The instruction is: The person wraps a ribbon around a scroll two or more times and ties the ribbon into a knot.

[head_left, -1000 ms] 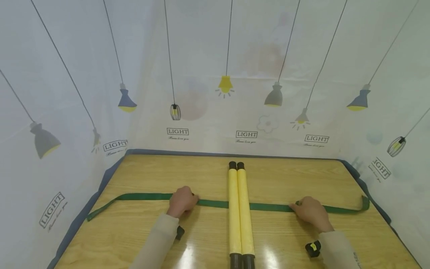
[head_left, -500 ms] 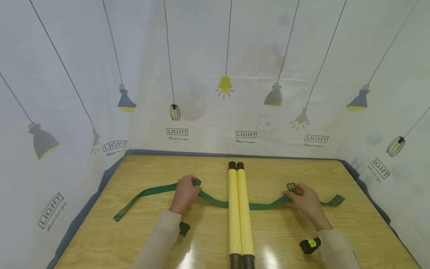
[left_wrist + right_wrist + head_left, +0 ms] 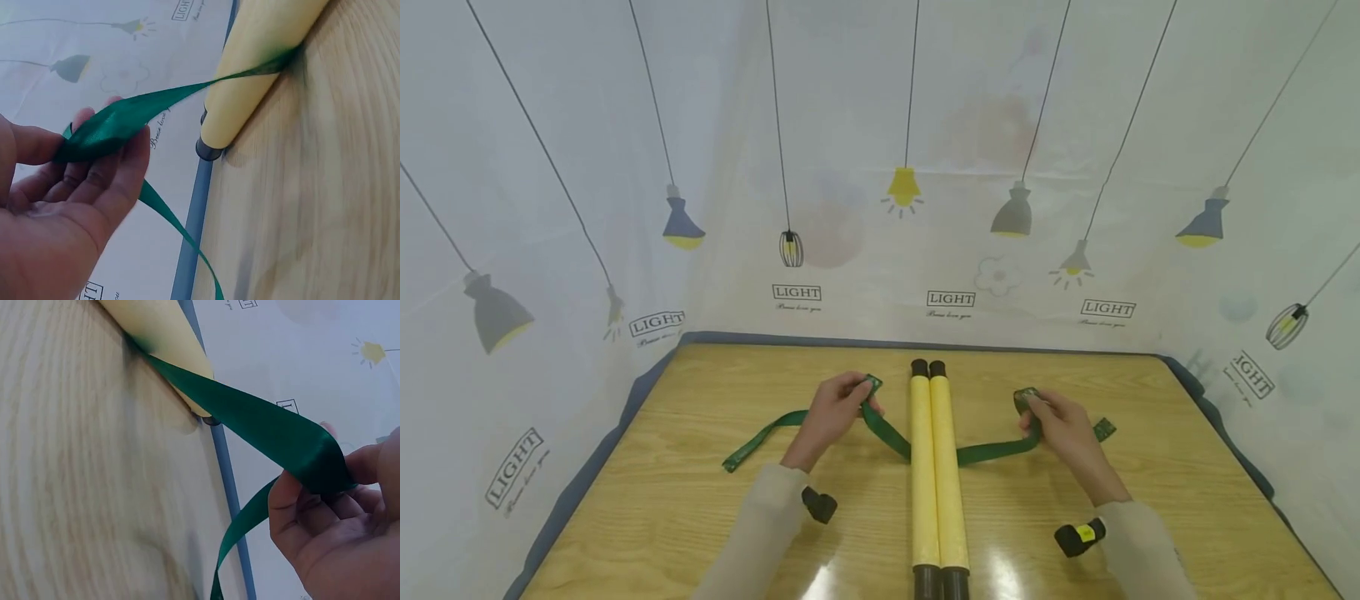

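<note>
A green ribbon (image 3: 996, 451) runs under two yellow rolls (image 3: 936, 475) that lie side by side with dark ends. Left of the rolls my left hand (image 3: 833, 410) pinches the ribbon between thumb and fingers, raised off the table. On the other side my right hand (image 3: 1063, 421) pinches it too, thumb on top. The left wrist view shows the ribbon (image 3: 119, 125) lying over the curled fingers, its loose tail hanging down behind. In the right wrist view the ribbon (image 3: 250, 419) slopes up from beneath a roll (image 3: 165, 344) to the fingertips.
The wooden table (image 3: 662, 533) has a blue-grey edge (image 3: 805, 340) along its back and sides. Behind it hangs a pale sheet (image 3: 865, 100) printed with lamps. A black wrist camera (image 3: 820, 505) sits at the left sleeve, another black camera (image 3: 1079, 537) at the right.
Both hands have lifted the ribbon off the table and moved inward toward the rolls. The ribbon's loose ends have drawn in from the sides. The rolls have stayed in place.
</note>
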`<act>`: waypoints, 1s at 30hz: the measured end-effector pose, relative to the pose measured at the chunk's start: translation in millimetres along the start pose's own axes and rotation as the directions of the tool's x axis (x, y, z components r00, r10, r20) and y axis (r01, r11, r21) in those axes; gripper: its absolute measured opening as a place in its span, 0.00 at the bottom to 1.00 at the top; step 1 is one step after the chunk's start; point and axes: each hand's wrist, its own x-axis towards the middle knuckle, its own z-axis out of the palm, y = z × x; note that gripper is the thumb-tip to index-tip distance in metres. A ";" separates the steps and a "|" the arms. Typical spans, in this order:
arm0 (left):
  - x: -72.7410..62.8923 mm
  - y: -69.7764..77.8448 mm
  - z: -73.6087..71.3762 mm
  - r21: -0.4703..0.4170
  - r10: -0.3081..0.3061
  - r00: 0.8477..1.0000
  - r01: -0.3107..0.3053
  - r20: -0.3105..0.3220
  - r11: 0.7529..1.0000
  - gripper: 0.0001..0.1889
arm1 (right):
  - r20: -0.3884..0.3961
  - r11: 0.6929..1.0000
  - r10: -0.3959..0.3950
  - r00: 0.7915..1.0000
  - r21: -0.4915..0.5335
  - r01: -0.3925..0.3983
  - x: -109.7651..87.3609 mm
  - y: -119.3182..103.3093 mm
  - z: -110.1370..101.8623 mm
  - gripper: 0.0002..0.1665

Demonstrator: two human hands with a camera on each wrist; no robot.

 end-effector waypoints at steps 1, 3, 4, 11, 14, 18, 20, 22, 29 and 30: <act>0.3 1.0 1.5 -0.019 0.008 1.000 -0.008 0.014 1.000 0.12 | 0.003 1.000 -0.013 1.000 -0.011 0.013 0.2 -2.2 1.3 0.25; 0.6 3.7 5.2 -0.056 0.022 0.999 -0.020 0.034 0.998 0.12 | 0.009 0.999 -0.041 0.999 -0.023 0.041 0.3 -6.6 4.0 0.23; 0.9 4.9 7.3 -0.072 0.024 0.999 -0.021 0.041 0.997 0.12 | 0.010 0.998 -0.058 0.998 -0.025 0.058 0.4 -8.7 5.7 0.23; 4.9 11.2 22.6 -0.106 0.025 0.997 -0.017 0.072 0.994 0.12 | 0.030 0.988 -0.153 0.988 -0.019 0.153 2.8 -24.1 18.7 0.20; 5.5 13.8 28.9 -0.078 0.027 0.994 -0.019 0.103 0.997 0.13 | 0.039 0.986 -0.167 0.985 -0.005 0.168 3.3 -32.5 24.0 0.19; 5.4 16.8 37.4 -0.058 0.017 0.989 -0.009 0.145 0.998 0.13 | 0.052 0.982 -0.186 0.981 0.033 0.184 4.1 -42.1 31.0 0.18; 5.2 18.1 41.4 -0.050 0.020 0.986 -0.012 0.166 0.999 0.12 | 0.053 0.980 -0.195 0.979 0.052 0.193 4.5 -45.7 34.6 0.18; 4.6 20.1 45.1 -0.039 0.018 0.983 -0.011 0.184 0.999 0.12 | 0.054 0.978 -0.200 0.978 0.072 0.196 5.3 -48.4 38.2 0.18; 3.7 22.8 55.4 -0.039 0.002 0.976 0.006 0.216 0.999 0.12 | 0.082 0.974 -0.217 0.973 0.078 0.211 4.2 -59.4 50.9 0.17; 3.9 22.8 56.8 -0.043 0.004 0.975 0.005 0.221 0.999 0.12 | 0.089 0.974 -0.221 0.971 0.075 0.215 4.1 -60.7 52.9 0.17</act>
